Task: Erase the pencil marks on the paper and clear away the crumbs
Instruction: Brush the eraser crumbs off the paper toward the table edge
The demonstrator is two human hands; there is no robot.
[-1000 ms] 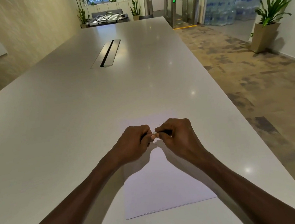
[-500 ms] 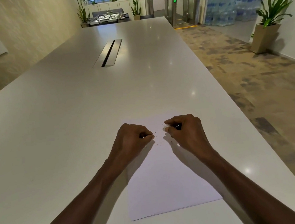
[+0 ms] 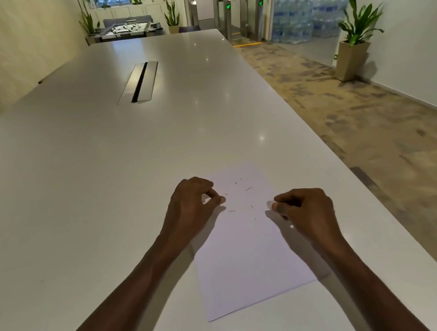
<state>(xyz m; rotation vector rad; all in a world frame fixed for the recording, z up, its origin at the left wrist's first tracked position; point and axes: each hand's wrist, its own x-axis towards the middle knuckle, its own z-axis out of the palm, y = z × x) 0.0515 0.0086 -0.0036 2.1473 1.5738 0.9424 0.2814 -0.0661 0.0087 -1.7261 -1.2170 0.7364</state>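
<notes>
Paper (image 3: 249, 251) lies flat on the white table (image 3: 104, 178), lower centre of the frame, slightly skewed, its far end reaching just above the hands. Short dark pencil marks (image 3: 248, 189) are scattered over its upper part, between the two hands; some specks may be crumbs, and we cannot tell which.

Left hand (image 3: 189, 209) rests at the sheet's upper left edge with the fingers curled and thumb and forefinger tips drawn together. Whether they pinch anything is too small for us to see.

Right hand (image 3: 307, 209) sits on the right edge of the sheet with the fingers curled in, pinching a small pale eraser (image 3: 270, 203) whose tip pokes out toward the marks.

Handling, as we judge it:
- The single sheet looks very light and limp, and it should slide easily on the glossy table top.
- It would wrinkle or tear under hard rubbing.
- We would pin it flat with the left fingers close beside the marks, not at a far corner, and rub with short strokes away from the pinned spot.
- The eraser looks small and soft and needs a firm pinch low on its body.
- Crumbs are best swept off lightly toward a table edge.

Erasing looks unfinished, since the marks are plainly visible.
</notes>
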